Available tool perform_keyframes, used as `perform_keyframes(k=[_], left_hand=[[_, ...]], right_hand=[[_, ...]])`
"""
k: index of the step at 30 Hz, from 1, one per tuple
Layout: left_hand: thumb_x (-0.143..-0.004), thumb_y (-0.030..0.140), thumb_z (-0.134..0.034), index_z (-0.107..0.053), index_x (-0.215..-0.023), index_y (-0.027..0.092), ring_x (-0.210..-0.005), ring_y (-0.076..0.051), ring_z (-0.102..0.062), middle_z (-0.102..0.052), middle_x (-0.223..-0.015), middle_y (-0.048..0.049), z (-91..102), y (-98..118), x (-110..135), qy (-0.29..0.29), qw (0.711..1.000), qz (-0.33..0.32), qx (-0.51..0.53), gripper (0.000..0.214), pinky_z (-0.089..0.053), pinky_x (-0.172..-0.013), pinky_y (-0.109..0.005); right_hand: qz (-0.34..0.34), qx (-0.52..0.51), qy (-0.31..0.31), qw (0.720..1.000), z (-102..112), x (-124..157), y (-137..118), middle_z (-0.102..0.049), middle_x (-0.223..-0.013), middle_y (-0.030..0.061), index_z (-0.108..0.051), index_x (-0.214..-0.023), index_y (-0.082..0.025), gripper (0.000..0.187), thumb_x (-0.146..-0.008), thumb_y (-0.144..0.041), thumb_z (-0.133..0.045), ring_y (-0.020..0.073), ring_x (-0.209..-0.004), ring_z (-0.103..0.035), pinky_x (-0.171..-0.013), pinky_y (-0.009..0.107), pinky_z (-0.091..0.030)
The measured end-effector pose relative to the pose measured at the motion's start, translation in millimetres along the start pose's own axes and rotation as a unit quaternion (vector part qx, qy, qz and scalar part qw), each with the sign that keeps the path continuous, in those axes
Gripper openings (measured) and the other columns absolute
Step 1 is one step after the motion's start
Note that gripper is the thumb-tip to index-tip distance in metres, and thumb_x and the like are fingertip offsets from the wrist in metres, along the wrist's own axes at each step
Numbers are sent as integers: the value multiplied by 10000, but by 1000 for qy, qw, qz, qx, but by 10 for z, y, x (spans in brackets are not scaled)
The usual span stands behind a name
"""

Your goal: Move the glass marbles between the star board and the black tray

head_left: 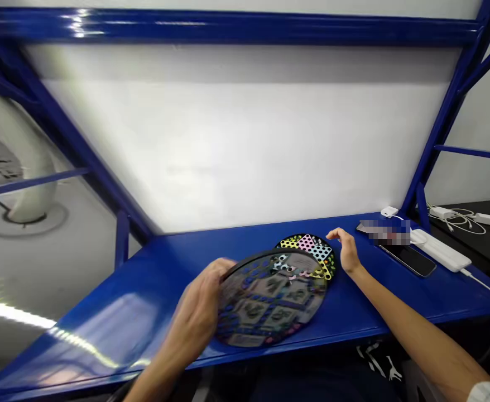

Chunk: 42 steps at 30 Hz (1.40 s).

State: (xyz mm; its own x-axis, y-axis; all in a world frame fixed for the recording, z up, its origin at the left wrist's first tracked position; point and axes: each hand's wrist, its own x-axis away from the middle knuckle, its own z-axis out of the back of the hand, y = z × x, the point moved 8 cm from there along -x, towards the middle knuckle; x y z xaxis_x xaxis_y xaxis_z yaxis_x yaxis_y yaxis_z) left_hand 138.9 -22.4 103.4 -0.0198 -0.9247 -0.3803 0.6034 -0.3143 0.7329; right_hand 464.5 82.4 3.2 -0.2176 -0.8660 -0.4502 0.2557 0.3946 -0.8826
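Observation:
My left hand [198,307] is closed on the left rim of a round, dark-edged disc [270,307], tilted above the front of the table. The disc looks partly see-through, with blurred prints or reflections across it. Behind and partly under it in view lies a round Chinese checkers board [306,242], black with pink, yellow and light blue star points full of holes. The disc hides much of this board. Just right of the board is my right hand [347,254], its fingers loosely bent and apart from the board, with nothing visible in them.
The blue table [178,262] has a white panel [262,151] and blue frame bars behind it. To the right lie a black phone [410,259], a white power strip [441,250] with a cord, and a white charger [389,211]. A black table [471,240] holds cables beyond.

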Motion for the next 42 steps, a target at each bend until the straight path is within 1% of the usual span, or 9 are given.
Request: perform_keyframes(k=[5,8,10,14,18,24,29,35,42], left_hand=[[-802,784,-345,-559,-738,197,-613,-191,-574,-598,-606,-5,-1106,-304,-665,-126,960,125,218,628,-476,-565,-286],[-820,721,-386,-497,-653,200,-600,-179,-548,-559,-575,-5,-1347,-666,-1030,-69,986,117,97,558,-414,-538,-265],[-828,640,-449,-496,-632,197,-653,-187,-571,-586,-619,-19,-1432,-854,-1159,-53,994,99,-14,486,-412,-578,-267],[-815,489,-549,-607,-818,175,-825,-218,-633,-690,-871,-64,-1541,-1071,-1151,-79,991,74,-80,318,-451,-698,-282],[-860,406,-515,-624,-1095,189,-1003,-218,-641,-693,-1115,-73,-1611,-1097,-1050,-119,988,28,-90,338,-473,-852,-298],[-898,380,-471,-596,-1290,190,-1195,-264,-566,-632,-1290,-86,-1676,-1082,-1034,-127,983,4,-129,453,-437,-1009,-361],[-890,420,-470,-563,-1356,193,-1192,-270,-564,-617,-1311,-90,-1730,-1038,-1046,-194,970,-51,-136,527,-404,-1057,-370],[-894,466,-450,-532,-1380,185,-1204,-268,-551,-606,-1322,-93,-1678,-1043,-1030,-192,972,-73,-118,568,-399,-1062,-381],[-893,462,-471,-544,-1364,200,-1145,-263,-577,-631,-1248,-93,-1644,-951,-953,-201,967,-79,-136,544,-423,-1019,-365]], right_hand=[[-130,-64,3,989,8,-62,280,-664,-831,67,-604,-738,-191,603,-899,-616,-207,216,-843,-602,-777,337,-429],[-172,-30,-18,985,-21,-74,405,-666,-897,74,-620,-873,-180,492,-849,-618,-396,224,-854,-608,-737,323,-445],[-160,65,-37,984,-31,-77,451,-653,-971,75,-616,-992,-180,431,-767,-545,-580,225,-877,-602,-751,319,-452],[-95,255,-102,957,-122,-50,469,-626,-1050,69,-607,-1092,-201,341,-784,-346,-611,207,-939,-592,-801,309,-435],[-74,309,-135,939,-178,-14,437,-622,-1053,63,-614,-1081,-213,238,-880,-294,-513,190,-971,-595,-814,287,-418],[-63,404,-198,891,-285,-150,355,-640,-1066,69,-604,-1068,-232,218,-931,-269,-438,206,-946,-606,-726,288,-389],[-75,486,-266,829,-596,-308,295,-657,-1067,121,-613,-1080,-203,252,-920,-250,-424,249,-915,-618,-739,334,-395],[-12,460,-289,839,-982,-120,149,-504,-1385,146,-467,-1403,-216,572,-936,-532,-370,323,-1270,-404,-1000,459,-306],[-16,429,-299,852,-882,-15,136,-465,-1446,128,-470,-1426,-237,578,-937,-526,-370,326,-1298,-384,-1028,472,-286]])
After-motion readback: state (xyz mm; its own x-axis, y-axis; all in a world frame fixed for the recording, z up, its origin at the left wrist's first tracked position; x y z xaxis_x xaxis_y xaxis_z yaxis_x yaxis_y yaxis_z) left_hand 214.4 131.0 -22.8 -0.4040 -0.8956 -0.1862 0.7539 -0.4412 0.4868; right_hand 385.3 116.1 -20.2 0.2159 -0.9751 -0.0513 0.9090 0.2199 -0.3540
